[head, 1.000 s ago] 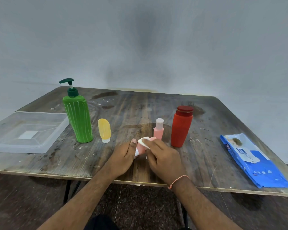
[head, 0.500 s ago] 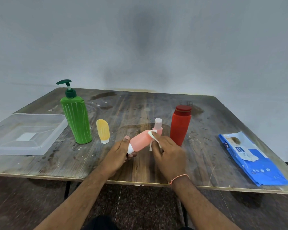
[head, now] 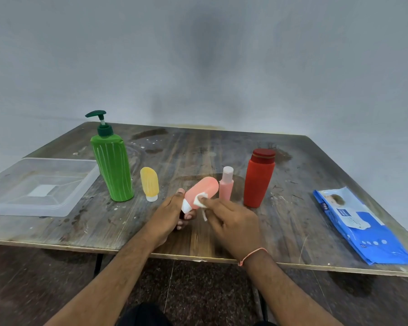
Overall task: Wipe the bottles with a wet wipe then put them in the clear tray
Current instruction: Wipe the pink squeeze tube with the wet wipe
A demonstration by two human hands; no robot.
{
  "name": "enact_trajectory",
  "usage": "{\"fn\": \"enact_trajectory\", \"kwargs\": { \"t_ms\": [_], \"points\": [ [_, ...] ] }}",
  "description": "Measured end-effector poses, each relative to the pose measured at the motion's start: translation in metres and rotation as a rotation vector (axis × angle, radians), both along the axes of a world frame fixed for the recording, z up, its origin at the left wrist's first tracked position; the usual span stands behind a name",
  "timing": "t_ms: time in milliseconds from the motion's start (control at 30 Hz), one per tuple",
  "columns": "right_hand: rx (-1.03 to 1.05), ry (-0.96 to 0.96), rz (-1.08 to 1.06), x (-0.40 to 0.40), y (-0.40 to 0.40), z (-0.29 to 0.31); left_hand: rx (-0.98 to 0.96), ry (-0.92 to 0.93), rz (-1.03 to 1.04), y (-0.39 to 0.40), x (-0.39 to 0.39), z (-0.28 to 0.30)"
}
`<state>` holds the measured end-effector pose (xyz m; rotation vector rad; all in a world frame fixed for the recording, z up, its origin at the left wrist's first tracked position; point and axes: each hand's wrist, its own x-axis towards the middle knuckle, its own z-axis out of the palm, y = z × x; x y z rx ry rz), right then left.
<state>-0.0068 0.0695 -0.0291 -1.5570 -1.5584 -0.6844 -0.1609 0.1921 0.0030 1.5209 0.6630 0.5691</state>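
My left hand grips a small salmon-pink squeeze bottle by its white cap end, tilted with its rounded bottom up and to the right. My right hand pinches a folded white wet wipe and presses it against the bottle's lower side. Standing on the table are a green pump bottle, a small yellow tube, a thin pink bottle and a red bottle. At the table's left edge lies the clear tray, with nothing in it.
A blue pack of wet wipes lies flat at the right side of the worn wooden table. The table's near edge runs just under my wrists. A grey wall stands behind.
The pink squeeze bottle has been lifted and tilted more upright. My right hand has slid the wipe from the bottle's far end down toward the cap end.
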Motion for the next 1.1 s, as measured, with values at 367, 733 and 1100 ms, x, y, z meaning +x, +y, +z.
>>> {"fn": "enact_trajectory", "kwargs": {
  "t_ms": [367,733,1100],
  "points": [
    [-0.062,0.03,0.12,-0.003,-0.001,0.002,-0.031,-0.002,0.014,-0.001,0.0,0.002],
    [0.027,0.287,-0.105,0.002,-0.005,0.007,0.246,0.076,0.041,-0.007,-0.002,-0.002],
    [0.018,0.377,-0.17,0.005,-0.002,0.008,0.639,0.165,0.1,-0.009,-0.001,-0.019]
  ]
}}
